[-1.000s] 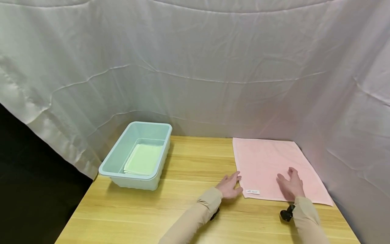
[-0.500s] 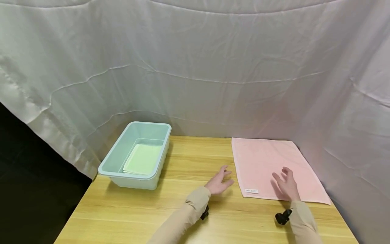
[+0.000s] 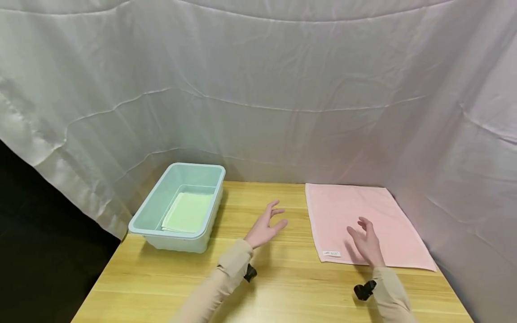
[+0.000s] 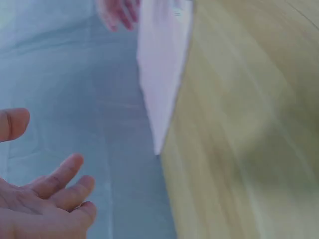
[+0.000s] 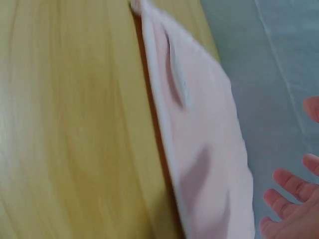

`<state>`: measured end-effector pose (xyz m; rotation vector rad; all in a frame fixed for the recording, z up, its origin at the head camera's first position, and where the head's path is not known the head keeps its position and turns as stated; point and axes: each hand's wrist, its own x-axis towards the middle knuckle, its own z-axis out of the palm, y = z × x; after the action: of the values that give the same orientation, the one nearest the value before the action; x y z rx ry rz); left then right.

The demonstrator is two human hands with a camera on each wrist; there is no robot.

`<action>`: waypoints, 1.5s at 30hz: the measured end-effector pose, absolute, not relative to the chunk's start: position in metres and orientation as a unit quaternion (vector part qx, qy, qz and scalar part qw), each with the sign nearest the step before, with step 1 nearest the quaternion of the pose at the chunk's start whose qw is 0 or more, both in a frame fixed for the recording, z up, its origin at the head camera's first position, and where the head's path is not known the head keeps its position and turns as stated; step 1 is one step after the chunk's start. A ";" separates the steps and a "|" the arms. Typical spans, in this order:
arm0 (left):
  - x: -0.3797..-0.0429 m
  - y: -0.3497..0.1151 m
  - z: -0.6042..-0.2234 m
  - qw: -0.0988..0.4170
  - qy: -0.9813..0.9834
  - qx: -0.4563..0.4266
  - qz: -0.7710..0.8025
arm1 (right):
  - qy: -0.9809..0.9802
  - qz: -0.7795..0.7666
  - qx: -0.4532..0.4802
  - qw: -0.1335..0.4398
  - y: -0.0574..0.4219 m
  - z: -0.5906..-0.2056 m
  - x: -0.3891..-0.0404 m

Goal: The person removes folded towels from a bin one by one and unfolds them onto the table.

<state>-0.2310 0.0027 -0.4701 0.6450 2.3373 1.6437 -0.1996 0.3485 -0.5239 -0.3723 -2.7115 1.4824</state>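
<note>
A pink towel (image 3: 343, 206) lies spread flat at the right of the table, a small white label (image 3: 331, 254) at its near left corner. My left hand (image 3: 264, 229) hangs over bare wood to the left of the towel, fingers loosely bent and holding nothing. Above the towel's near part is my right hand (image 3: 366, 242), also holding nothing, its shadow falling on the cloth. In the right wrist view the towel (image 5: 209, 114) runs past the relaxed fingers of the right hand (image 5: 294, 204). The left wrist view has the left hand (image 4: 50, 199) with its fingers spread.
A pale blue-green plastic bin (image 3: 173, 242) stands at the left of the wooden table (image 3: 282, 287). A folded light green towel (image 3: 187, 213) lies inside it. Grey-white curtains (image 3: 258, 89) rise along the back and sides.
My left hand has moved left and away from the towel's left edge. My right hand has shifted slightly left above the towel. The towel and bin have stayed in place.
</note>
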 end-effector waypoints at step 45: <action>-0.208 -0.292 -0.409 -0.095 0.875 -0.042 0.474 | -0.852 0.516 -0.003 0.091 0.305 -0.503 -0.187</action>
<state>-0.2080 -0.2916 -0.4087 -0.1396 2.9276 1.5853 -0.1875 0.3051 -0.5028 -0.0079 -2.5306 1.5331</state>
